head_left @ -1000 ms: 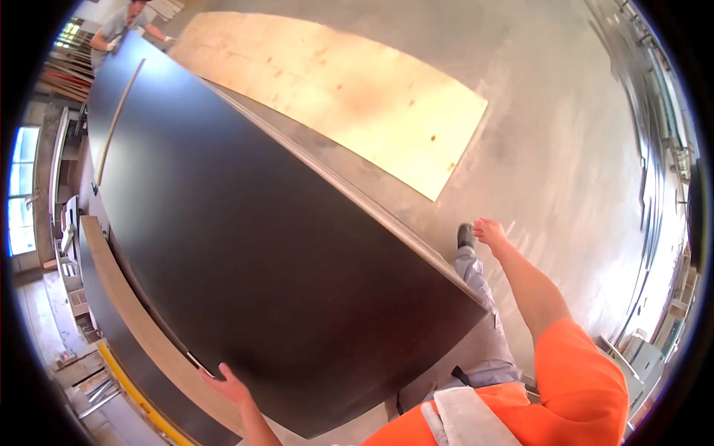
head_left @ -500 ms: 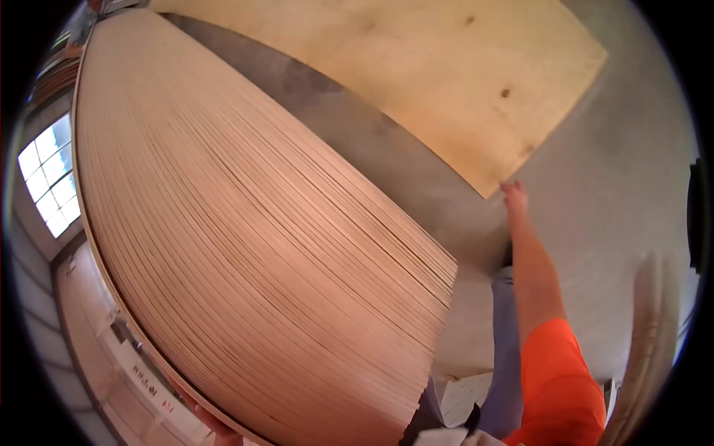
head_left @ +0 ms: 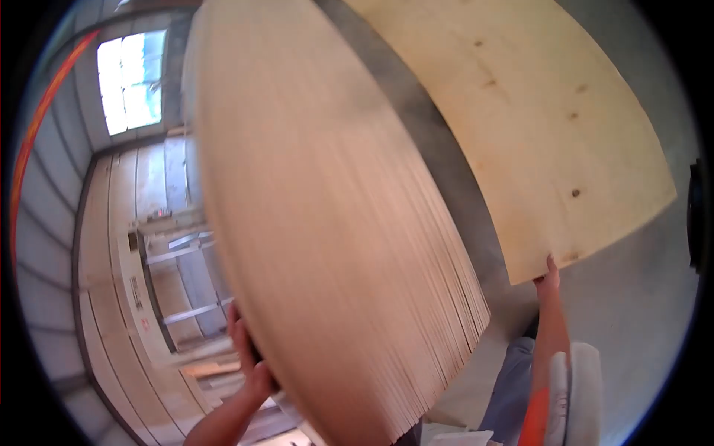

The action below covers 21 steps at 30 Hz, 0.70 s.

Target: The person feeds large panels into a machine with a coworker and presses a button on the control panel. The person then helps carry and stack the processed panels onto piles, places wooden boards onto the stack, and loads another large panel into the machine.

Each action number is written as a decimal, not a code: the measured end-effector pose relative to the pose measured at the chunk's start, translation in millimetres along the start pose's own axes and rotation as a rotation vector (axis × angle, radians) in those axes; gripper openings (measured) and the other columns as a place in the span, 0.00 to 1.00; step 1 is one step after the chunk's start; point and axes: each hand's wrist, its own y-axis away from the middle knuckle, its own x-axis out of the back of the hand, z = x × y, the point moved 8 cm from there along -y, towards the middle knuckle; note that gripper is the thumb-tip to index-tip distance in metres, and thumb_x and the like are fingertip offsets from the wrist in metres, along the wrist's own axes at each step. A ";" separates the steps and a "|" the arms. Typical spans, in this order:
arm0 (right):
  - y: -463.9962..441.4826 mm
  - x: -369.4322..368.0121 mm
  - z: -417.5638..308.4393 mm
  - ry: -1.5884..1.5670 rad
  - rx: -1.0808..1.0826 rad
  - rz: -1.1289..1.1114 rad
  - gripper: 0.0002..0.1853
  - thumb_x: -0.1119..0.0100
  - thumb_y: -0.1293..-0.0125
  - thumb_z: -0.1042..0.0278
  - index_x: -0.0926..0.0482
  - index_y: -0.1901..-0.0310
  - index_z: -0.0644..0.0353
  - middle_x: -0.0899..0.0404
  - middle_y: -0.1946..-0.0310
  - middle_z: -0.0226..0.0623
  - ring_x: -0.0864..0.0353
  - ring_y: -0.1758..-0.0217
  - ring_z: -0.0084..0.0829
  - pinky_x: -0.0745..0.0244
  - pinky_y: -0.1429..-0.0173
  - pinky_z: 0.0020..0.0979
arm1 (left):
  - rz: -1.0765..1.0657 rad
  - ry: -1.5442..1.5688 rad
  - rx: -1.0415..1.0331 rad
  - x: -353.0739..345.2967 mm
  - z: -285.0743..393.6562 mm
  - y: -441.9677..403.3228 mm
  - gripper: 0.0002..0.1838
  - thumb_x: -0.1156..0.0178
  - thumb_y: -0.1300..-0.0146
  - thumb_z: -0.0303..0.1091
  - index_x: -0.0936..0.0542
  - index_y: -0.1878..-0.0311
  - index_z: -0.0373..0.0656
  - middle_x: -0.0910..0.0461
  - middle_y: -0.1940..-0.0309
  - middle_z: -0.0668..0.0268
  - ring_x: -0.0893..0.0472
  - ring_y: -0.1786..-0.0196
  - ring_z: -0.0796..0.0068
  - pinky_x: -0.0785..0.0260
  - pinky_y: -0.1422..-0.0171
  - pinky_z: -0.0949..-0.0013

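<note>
A tall stack of thin wood sheets (head_left: pixel 349 223) fills the middle of the view, its layered edges facing me. At its left side, my left hand (head_left: pixel 251 360) is closed on the edge of an outer sheet, fingers on the far side and partly hidden. To the right lies a pale plywood sheet (head_left: pixel 550 141) with several dark knots. My right hand (head_left: pixel 548 281) grips its near corner, thumb on the upper face and the other fingers mostly hidden beneath.
Grey floor (head_left: pixel 625 275) shows around the plywood. My trouser leg (head_left: pixel 509 386) is below my right arm. A bright window (head_left: pixel 132 82) and a panelled wall (head_left: pixel 111 223) stand at the left, with a white frame (head_left: pixel 141 297) in front. A pale, padded-looking object (head_left: pixel 584 394) is at lower right.
The view has swung left and up, bringing more of my left hand into sight. My right hand has gone from fingertips near the plywood corner to gripping it.
</note>
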 end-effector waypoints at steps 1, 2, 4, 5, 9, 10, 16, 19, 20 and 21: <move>30.1 -14.8 -10.3 0.047 0.013 -0.023 0.26 0.34 0.36 0.46 0.24 0.45 0.56 0.20 0.54 0.33 0.20 0.51 0.33 0.23 0.54 0.38 | 0.049 -0.011 -0.030 4.5 6.2 -0.2 0.41 0.60 0.29 0.59 0.46 0.22 0.40 0.56 0.22 0.40 0.51 0.21 0.43 0.62 0.21 0.46; 57.6 -24.5 -23.6 0.097 0.035 -0.046 0.24 0.35 0.35 0.49 0.24 0.45 0.56 0.19 0.56 0.32 0.19 0.54 0.31 0.22 0.59 0.36 | 0.050 0.001 -0.050 6.6 12.9 -1.2 0.40 0.58 0.29 0.56 0.46 0.23 0.39 0.54 0.23 0.38 0.51 0.21 0.40 0.61 0.20 0.46; 118.3 -48.2 -60.9 0.448 0.138 -0.083 0.19 0.36 0.33 0.54 0.23 0.48 0.56 0.18 0.62 0.29 0.18 0.64 0.28 0.26 0.70 0.29 | 0.050 -0.017 -0.047 12.7 22.7 -3.7 0.38 0.52 0.30 0.51 0.44 0.24 0.36 0.53 0.24 0.37 0.51 0.21 0.39 0.63 0.20 0.46; 150.6 -61.5 -78.0 0.447 0.171 -0.122 0.17 0.36 0.33 0.56 0.23 0.49 0.55 0.18 0.64 0.28 0.19 0.67 0.27 0.28 0.72 0.28 | 0.087 -0.018 -0.040 17.5 26.4 -3.4 0.38 0.50 0.31 0.50 0.41 0.25 0.35 0.51 0.24 0.37 0.51 0.21 0.39 0.62 0.20 0.46; 262.7 -123.4 -154.3 0.344 0.328 -0.152 0.11 0.37 0.33 0.60 0.21 0.52 0.53 0.18 0.68 0.27 0.21 0.73 0.24 0.32 0.76 0.26 | 0.109 -0.084 0.093 28.3 18.8 5.0 0.37 0.38 0.41 0.49 0.31 0.34 0.32 0.48 0.24 0.42 0.50 0.21 0.43 0.60 0.20 0.46; 290.7 -138.5 -174.2 0.284 0.372 -0.130 0.11 0.36 0.34 0.62 0.20 0.53 0.52 0.17 0.69 0.27 0.20 0.72 0.24 0.32 0.76 0.26 | 0.148 -0.055 0.092 30.7 16.0 8.6 0.37 0.39 0.40 0.48 0.33 0.31 0.36 0.48 0.24 0.44 0.49 0.21 0.43 0.59 0.21 0.44; 513.7 -256.1 -366.0 0.283 0.630 -0.298 0.12 0.40 0.34 0.64 0.24 0.51 0.54 0.18 0.67 0.25 0.26 0.79 0.14 0.41 0.85 0.15 | 0.258 0.017 0.099 33.7 11.7 13.5 0.35 0.39 0.40 0.52 0.29 0.35 0.38 0.48 0.24 0.45 0.48 0.22 0.45 0.56 0.21 0.44; 659.3 -307.9 -409.1 0.245 0.833 -0.381 0.11 0.40 0.35 0.63 0.24 0.53 0.53 0.19 0.68 0.24 0.26 0.80 0.16 0.39 0.86 0.16 | 0.200 0.014 0.134 33.6 12.3 9.1 0.36 0.43 0.37 0.56 0.30 0.33 0.40 0.52 0.23 0.47 0.54 0.20 0.49 0.62 0.18 0.46; 715.4 -327.3 -418.2 0.243 0.889 -0.405 0.10 0.40 0.35 0.64 0.23 0.54 0.53 0.19 0.68 0.25 0.25 0.80 0.17 0.36 0.86 0.16 | 0.190 0.015 0.138 38.5 11.2 6.3 0.36 0.44 0.36 0.57 0.31 0.32 0.41 0.52 0.22 0.47 0.55 0.19 0.50 0.63 0.18 0.47; 746.5 -329.2 -429.3 0.296 0.862 -0.491 0.09 0.41 0.35 0.64 0.23 0.55 0.54 0.19 0.69 0.26 0.24 0.80 0.17 0.32 0.84 0.16 | 0.177 0.012 0.144 23.3 13.3 12.9 0.37 0.45 0.36 0.58 0.31 0.32 0.41 0.53 0.22 0.48 0.56 0.19 0.51 0.64 0.18 0.48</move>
